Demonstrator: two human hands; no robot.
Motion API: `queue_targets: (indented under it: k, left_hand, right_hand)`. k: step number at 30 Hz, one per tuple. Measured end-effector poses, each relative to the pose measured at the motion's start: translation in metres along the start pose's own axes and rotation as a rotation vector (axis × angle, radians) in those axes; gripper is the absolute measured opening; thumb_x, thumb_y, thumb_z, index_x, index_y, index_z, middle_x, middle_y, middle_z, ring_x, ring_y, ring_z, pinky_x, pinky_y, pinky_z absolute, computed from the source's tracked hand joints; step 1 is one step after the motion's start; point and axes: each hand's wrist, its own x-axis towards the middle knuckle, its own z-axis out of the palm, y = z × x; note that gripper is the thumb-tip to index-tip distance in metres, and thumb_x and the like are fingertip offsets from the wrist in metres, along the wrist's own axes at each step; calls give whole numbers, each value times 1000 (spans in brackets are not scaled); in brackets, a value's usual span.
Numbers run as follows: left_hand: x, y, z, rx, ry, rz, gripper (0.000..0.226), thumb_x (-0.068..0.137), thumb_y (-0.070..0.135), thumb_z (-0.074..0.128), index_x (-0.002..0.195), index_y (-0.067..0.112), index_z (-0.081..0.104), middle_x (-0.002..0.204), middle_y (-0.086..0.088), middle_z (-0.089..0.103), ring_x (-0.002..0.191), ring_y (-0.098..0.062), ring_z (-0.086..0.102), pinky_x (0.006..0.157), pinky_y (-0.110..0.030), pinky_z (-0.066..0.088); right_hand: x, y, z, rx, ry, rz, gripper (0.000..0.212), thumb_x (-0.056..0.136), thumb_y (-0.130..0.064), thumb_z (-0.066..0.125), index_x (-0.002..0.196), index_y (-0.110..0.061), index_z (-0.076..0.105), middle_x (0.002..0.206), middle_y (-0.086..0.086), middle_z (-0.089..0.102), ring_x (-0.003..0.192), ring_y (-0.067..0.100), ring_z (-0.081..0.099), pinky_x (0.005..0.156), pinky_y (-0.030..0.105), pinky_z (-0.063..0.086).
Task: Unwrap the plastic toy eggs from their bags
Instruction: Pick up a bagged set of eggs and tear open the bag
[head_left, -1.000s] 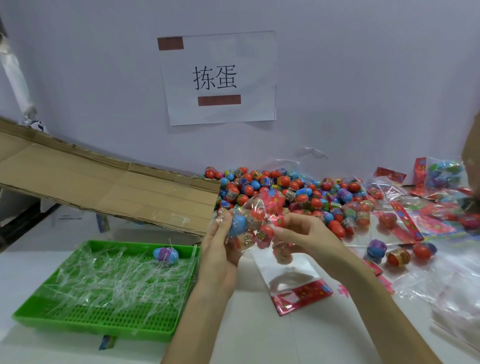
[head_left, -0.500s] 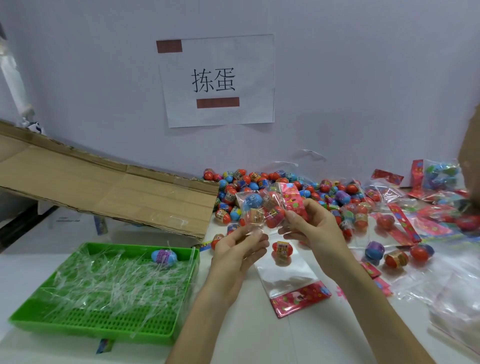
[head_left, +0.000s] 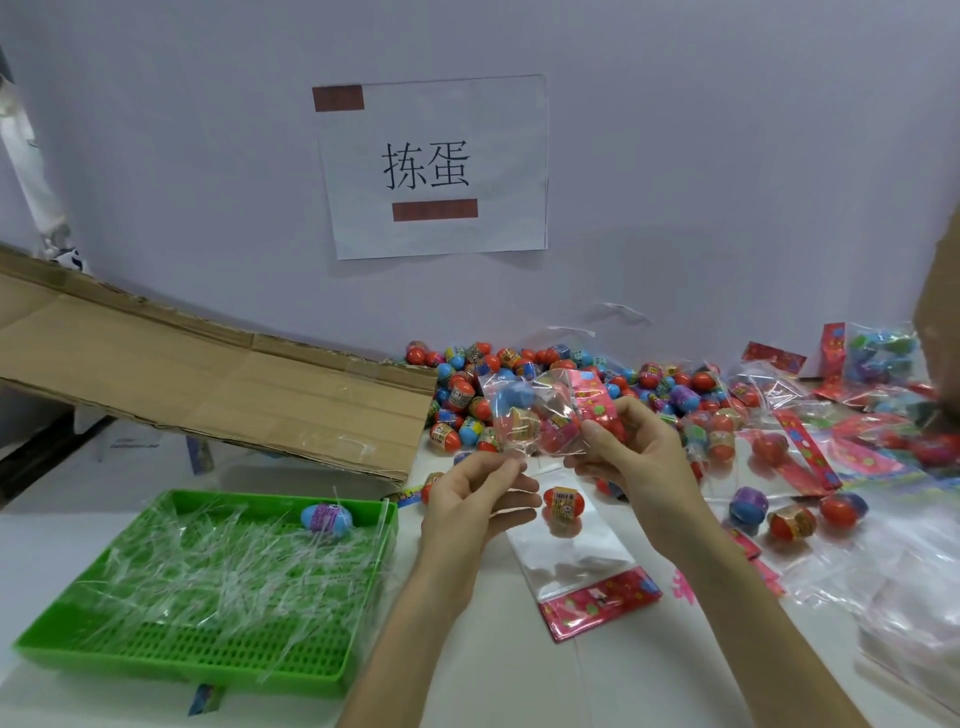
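As the clear plastic bag of toy eggs (head_left: 524, 415) is held above the white surface (head_left: 519, 686), its place is logged first: gripped at its red printed header by the right hand (head_left: 636, 460), thumb and fingers curled on the film. Long axis: roughly eight to two o'clock, header at two.

Left hand (head_left: 475, 501): at seven o'clock from the bag, just below its lower corner, the nearer hand to that end. Thumb and forefinger meet there, but whether they nip the transparent film cannot be told.

Judged next: that corner must be drawn away from the header.

Egg count inside the bag — unreadable through glare.

Also listed:
- one loose red labelled egg (head_left: 563, 505) on an empty clear bag (head_left: 571, 551) at six o'clock
- green plastic tray (head_left: 171, 662) of clear strips at eight
- loose egg pile (head_left: 519, 374) at twelve — partly hidden behind the bag
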Motion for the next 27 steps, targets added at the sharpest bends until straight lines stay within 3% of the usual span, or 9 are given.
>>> queue_targets:
  k: [3,6,9,12,15,18,21,24,27]
  left_hand:
    - [0,2,0,40,49,16,14,96,8,65,85,10,73,77,-13,73,70,-22,72,64,-29,59]
    - [0,2,1,43,58,8,33,94,3,60,66,18,72,70,-11,68,63,-18,67,61,-31,59]
    - [-1,2,2,67,63,19,42,93,2,58,60,22,72,66,-9,66,60,-14,65,59,-31,59]
    - [-1,2,1,73,74,30,40,93,2,57,60,19,71,64,-9,65,58,-14,64,58,-31,59]
    - [1,1,-1,93,46,39,36,91,5,58,60,18,70,67,-12,67,62,-17,65,61,-34,60]
    - [1,1,-3,81,3,33,15,74,18,62,62,13,70,73,-16,70,66,-23,68,65,-36,60]
    - [2,-3,-3,70,24,2,21,73,30,64,63,12,71,78,-20,73,70,-28,71,67,-38,61]
    - [3,-4,-2,52,35,-34,40,79,52,75,88,13,74,88,-19,77,78,-31,76,70,-39,61]
    - [2,-3,1,-39,-68,-50,59,77,51,80,123,17,64,111,-11,77,98,-33,76,79,-39,62]
  right_hand:
    - [2,2,-2,-73,30,-33,6,95,-14,67,100,-15,64,88,3,78,77,23,76,65,27,61]
    - [5,3,-6,-139,77,-62,8,90,-19,71,96,-18,66,82,0,75,71,24,72,67,35,64]
    - [6,3,-8,-140,85,-73,6,88,-23,73,91,-24,67,80,1,73,73,26,71,66,32,64]
    - [7,3,-9,-135,85,-75,10,90,-19,71,87,-28,68,80,2,73,71,25,71,66,30,63]
    - [7,4,-11,-124,53,-42,6,93,-17,69,97,-17,66,83,4,75,74,25,74,67,34,64]
    - [4,3,-7,-85,5,19,10,97,-19,65,104,-12,62,90,5,77,80,23,77,65,30,63]
    - [2,2,-2,-46,-22,65,14,99,-22,62,109,-14,59,97,9,77,84,26,78,64,30,63]
    - [2,1,0,-14,-30,75,13,100,-21,61,110,-12,59,101,13,76,85,29,77,66,31,63]
    - [-1,3,3,5,-73,60,13,100,-18,61,108,-7,58,99,15,77,87,32,77,72,36,64]
